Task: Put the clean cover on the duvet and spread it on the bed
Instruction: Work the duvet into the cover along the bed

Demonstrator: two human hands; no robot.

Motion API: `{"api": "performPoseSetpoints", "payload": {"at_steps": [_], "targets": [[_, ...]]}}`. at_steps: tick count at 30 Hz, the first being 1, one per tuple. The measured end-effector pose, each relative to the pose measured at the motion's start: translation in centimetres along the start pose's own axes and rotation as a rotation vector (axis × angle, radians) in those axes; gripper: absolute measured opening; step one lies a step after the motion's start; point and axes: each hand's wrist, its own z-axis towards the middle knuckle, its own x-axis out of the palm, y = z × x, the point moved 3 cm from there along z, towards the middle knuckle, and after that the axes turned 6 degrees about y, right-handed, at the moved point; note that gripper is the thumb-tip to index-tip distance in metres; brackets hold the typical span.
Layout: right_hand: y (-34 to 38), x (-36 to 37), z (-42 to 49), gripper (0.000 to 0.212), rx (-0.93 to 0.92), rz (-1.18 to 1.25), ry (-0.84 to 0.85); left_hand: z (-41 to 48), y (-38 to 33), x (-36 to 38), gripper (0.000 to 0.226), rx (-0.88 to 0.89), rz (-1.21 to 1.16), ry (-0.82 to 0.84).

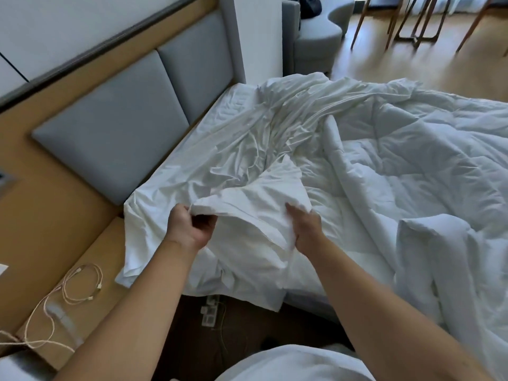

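Note:
A white duvet cover (pixel 255 138) lies crumpled over the head end of the bed (pixel 170 171), one end hanging over the near edge. My left hand (pixel 189 226) grips a raised fold of the cover at its near edge. My right hand (pixel 305 229) holds the same bunch of fabric a little to the right, its fingertips hidden in the cloth. The quilted white duvet (pixel 412 166) lies rumpled across the right half of the bed, partly under the cover.
A grey padded headboard (pixel 115 133) runs along the left. A wooden bedside ledge (pixel 68 270) carries coiled charging cables (pixel 82 287). A power strip (pixel 210 312) lies on the dark floor below. A grey sofa (pixel 316 37) and chair legs (pixel 417 20) stand beyond the bed.

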Motion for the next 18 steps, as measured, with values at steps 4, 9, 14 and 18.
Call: {"api": "performPoseSetpoints", "payload": {"at_steps": [4, 9, 14, 18], "targets": [[4.3, -3.8, -0.4, 0.039, -0.285, -0.463, -0.128, 1.0, 2.0, -3.1, 0.034, -0.158, 0.266, -0.123], [7.9, -7.5, -1.5, 0.041, -0.489, -1.007, -0.159, 1.8, 6.0, -3.7, 0.027, -0.355, 1.527, 0.025], [9.0, -6.8, -2.9, 0.022, -0.715, -1.471, 0.082, 3.0, 10.8, 6.5, 0.017, 0.336, 2.037, 0.479], [8.2, -6.0, -3.8, 0.023, -0.745, -1.701, 0.434, 6.1, 15.1, 15.8, 0.042, 0.394, 2.001, 0.68]]}}
